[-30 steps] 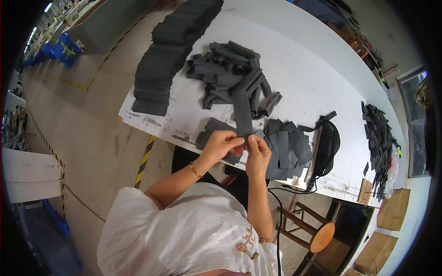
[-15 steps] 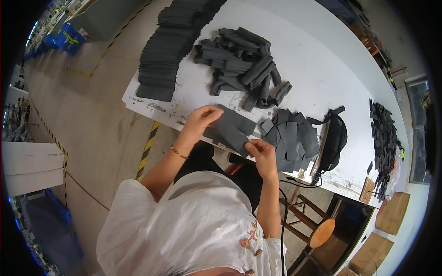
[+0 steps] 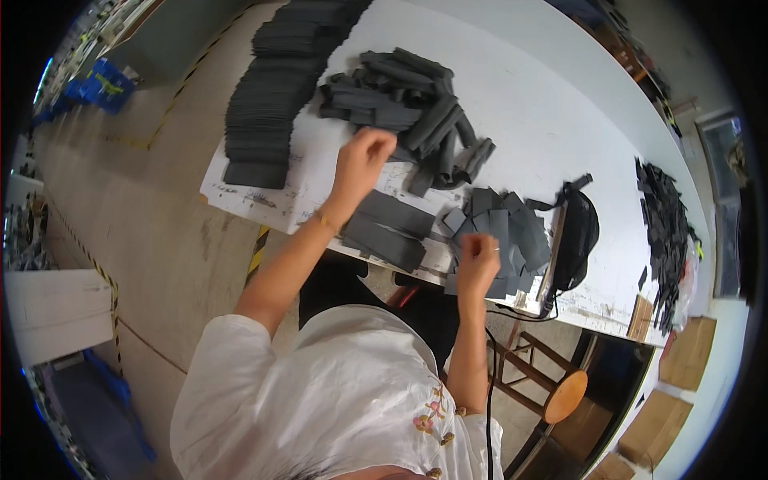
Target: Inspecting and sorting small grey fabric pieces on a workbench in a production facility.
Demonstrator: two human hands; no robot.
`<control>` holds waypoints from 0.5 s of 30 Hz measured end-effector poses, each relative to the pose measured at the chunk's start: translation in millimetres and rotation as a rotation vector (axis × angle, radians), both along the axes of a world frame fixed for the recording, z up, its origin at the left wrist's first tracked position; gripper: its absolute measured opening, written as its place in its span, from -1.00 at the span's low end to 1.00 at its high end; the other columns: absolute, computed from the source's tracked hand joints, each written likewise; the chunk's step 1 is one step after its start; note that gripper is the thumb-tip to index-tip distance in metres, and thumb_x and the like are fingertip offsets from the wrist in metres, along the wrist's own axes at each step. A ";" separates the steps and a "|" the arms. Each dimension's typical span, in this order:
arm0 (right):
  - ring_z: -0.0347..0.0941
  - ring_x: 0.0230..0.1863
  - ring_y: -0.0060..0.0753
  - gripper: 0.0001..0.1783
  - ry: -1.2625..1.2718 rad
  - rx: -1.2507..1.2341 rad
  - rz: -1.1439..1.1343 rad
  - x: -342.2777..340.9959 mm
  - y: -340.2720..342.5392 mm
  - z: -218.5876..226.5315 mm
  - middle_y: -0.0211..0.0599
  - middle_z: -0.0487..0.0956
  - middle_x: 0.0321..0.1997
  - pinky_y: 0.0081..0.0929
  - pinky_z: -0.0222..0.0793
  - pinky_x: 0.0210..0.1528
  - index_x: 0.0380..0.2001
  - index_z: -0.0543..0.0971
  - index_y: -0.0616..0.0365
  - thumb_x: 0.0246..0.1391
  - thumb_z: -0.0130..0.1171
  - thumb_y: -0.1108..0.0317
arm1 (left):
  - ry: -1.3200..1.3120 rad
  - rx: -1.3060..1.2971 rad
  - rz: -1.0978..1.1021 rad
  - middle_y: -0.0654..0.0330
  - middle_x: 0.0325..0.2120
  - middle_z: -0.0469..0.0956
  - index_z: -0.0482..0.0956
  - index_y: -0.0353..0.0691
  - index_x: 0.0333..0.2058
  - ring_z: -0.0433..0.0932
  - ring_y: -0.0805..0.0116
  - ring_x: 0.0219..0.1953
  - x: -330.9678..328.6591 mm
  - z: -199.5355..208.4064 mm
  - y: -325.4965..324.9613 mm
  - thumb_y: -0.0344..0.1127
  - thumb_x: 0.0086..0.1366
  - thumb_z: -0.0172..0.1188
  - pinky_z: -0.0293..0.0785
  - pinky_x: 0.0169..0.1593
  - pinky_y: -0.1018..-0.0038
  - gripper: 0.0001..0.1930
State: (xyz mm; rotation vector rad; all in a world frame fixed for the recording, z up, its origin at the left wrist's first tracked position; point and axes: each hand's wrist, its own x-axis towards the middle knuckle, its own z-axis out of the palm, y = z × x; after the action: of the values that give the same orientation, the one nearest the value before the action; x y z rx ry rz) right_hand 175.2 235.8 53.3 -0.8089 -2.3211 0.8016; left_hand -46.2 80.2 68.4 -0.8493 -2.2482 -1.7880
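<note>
Two flat dark grey strips of material (image 3: 390, 232) lie side by side at the near table edge, with neither hand touching them. My left hand (image 3: 366, 156) is above and beyond them, at the near side of a heap of curled dark grey pieces (image 3: 428, 120). Its fingers are curled closed; what they hold, if anything, is hidden. My right hand (image 3: 480, 260) is over a spread pile of small flat dark grey rectangles (image 3: 520, 232), its fingers bent together. Whether a rectangle is between those fingers cannot be made out.
A long overlapping row of dark strips (image 3: 268, 104) runs along the white table's (image 3: 528, 96) left side. Right of the rectangles lies a black mesh-like bag (image 3: 580, 244) with a cord. More dark scraps (image 3: 666, 232) lie far right. A wooden stool (image 3: 566, 396) stands below the table.
Both hands have let go of the flat strips, which now lie on the table. My left hand has moved away toward the curled heap, my right hand rightward onto the rectangles.
</note>
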 end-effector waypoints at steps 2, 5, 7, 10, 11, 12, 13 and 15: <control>0.42 -0.42 -0.10 -0.85 -0.001 0.050 -0.100 0.0 28.9 -0.1 -0.15 0.48 -0.39 -0.28 0.35 -0.38 -0.38 0.50 0.21 0.03 0.27 0.41 | 0.041 -0.026 0.006 0.17 -0.41 0.60 0.60 -0.27 -0.31 0.54 0.39 -0.45 -42.1 -13.0 34.4 -0.35 0.19 0.28 0.45 -0.33 0.52 -0.86; 0.43 -0.31 -0.06 -0.82 -0.076 0.134 -0.216 3.0 55.3 -10.0 -0.12 0.50 -0.33 -0.25 0.36 -0.29 -0.34 0.52 0.23 0.04 0.26 0.37 | -0.021 -0.095 0.009 0.09 -0.43 0.58 0.61 -0.26 -0.35 0.59 0.22 -0.41 -66.5 -27.2 71.4 -0.29 0.12 0.33 0.49 -0.30 0.38 -0.81; 0.42 -0.16 -0.03 -0.74 -0.190 0.262 -0.217 2.3 61.5 -15.3 -0.09 0.50 -0.23 -0.24 0.37 -0.15 -0.28 0.54 0.23 0.03 0.28 0.28 | 0.053 -0.411 0.074 0.09 -0.48 0.57 0.61 -0.28 -0.35 0.59 0.18 -0.40 -73.1 -37.9 81.3 -0.24 0.08 0.35 0.49 -0.28 0.35 -0.76; 0.43 -0.13 -0.08 -0.71 -0.599 0.469 -0.254 -3.9 58.2 -24.5 -0.09 0.50 -0.21 -0.29 0.39 -0.12 -0.26 0.55 0.22 0.05 0.26 0.22 | -0.066 -0.292 0.066 0.10 -0.47 0.59 0.60 -0.31 -0.34 0.58 0.14 -0.40 -78.0 -43.0 84.2 -0.24 0.07 0.36 0.48 -0.27 0.34 -0.73; 0.43 -0.14 -0.12 -0.73 -0.615 0.487 -0.240 -3.9 60.9 -36.7 -0.14 0.51 -0.22 -0.30 0.40 -0.15 -0.27 0.56 0.21 0.05 0.21 0.24 | -0.104 -0.219 0.083 0.09 -0.48 0.59 0.59 -0.33 -0.31 0.59 0.19 -0.39 -77.7 -42.1 83.6 -0.25 0.14 0.31 0.48 -0.27 0.35 -0.74; 0.43 -0.14 -0.12 -0.73 -0.609 0.486 -0.243 -4.4 62.8 -43.6 -0.14 0.51 -0.22 -0.30 0.40 -0.15 -0.27 0.56 0.21 0.05 0.21 0.24 | -0.097 -0.219 0.082 0.09 -0.48 0.59 0.59 -0.33 -0.31 0.59 0.19 -0.39 -76.5 -41.4 83.5 -0.25 0.14 0.31 0.48 -0.27 0.35 -0.74; 0.43 -0.16 -0.14 -0.77 -0.699 0.563 -0.178 -5.9 61.9 -51.2 -0.17 0.51 -0.24 -0.30 0.40 -0.16 -0.29 0.55 0.22 0.04 0.18 0.29 | -0.211 -0.137 0.085 0.10 -0.47 0.59 0.57 -0.36 -0.29 0.60 0.23 -0.38 -74.2 -39.9 77.1 -0.25 0.19 0.26 0.47 -0.26 0.36 -0.75; 0.43 -0.19 -0.16 -0.85 -0.690 0.636 -0.108 -11.1 57.8 -54.1 -0.22 0.50 -0.28 -0.30 0.41 -0.19 -0.35 0.54 0.20 0.00 0.13 0.37 | -0.428 0.144 -0.016 0.08 -0.47 0.58 0.51 -0.41 -0.22 0.62 0.28 -0.38 -86.1 -58.4 53.8 -0.26 0.35 0.10 0.52 -0.31 0.37 -0.74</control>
State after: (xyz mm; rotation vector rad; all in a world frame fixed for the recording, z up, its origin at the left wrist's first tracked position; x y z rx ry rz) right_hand 164.1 293.6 -0.8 -0.9889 -2.8235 -0.3418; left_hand -132.4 134.0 10.0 -0.4937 -2.3074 -2.2872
